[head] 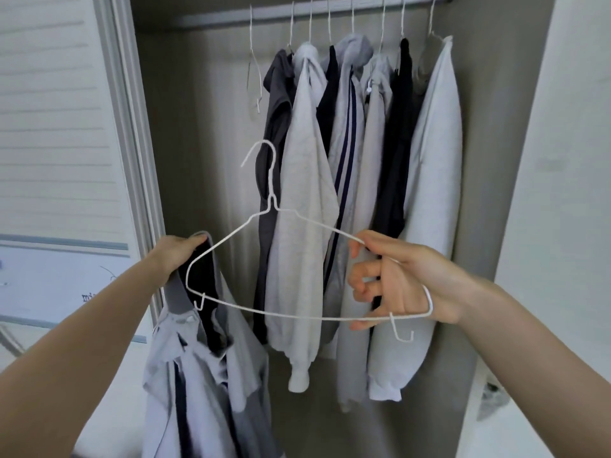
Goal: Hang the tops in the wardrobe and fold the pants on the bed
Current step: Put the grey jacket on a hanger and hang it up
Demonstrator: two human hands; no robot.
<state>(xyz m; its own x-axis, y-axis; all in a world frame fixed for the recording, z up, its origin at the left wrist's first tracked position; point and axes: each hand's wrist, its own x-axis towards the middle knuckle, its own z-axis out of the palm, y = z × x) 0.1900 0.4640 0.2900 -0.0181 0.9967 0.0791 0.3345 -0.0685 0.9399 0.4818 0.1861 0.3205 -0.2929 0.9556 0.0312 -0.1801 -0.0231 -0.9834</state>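
My right hand (403, 279) grips the right end of a white wire hanger (271, 193), holding it up in front of the open wardrobe. My left hand (178, 256) pinches the collar of a light grey top (205, 375) with a dark stripe, which hangs down from my grip at the lower left. The hanger's left end overlaps the collar opening of that top. Several tops (307, 193) in grey, black and white hang on wire hangers from the wardrobe rail (297, 13) behind.
An empty wire hanger (254, 71) hangs at the left end of the rail, with open rail space beside it. The wardrobe's sliding door frame (132, 127) stands to the left and a white side panel (562, 160) to the right.
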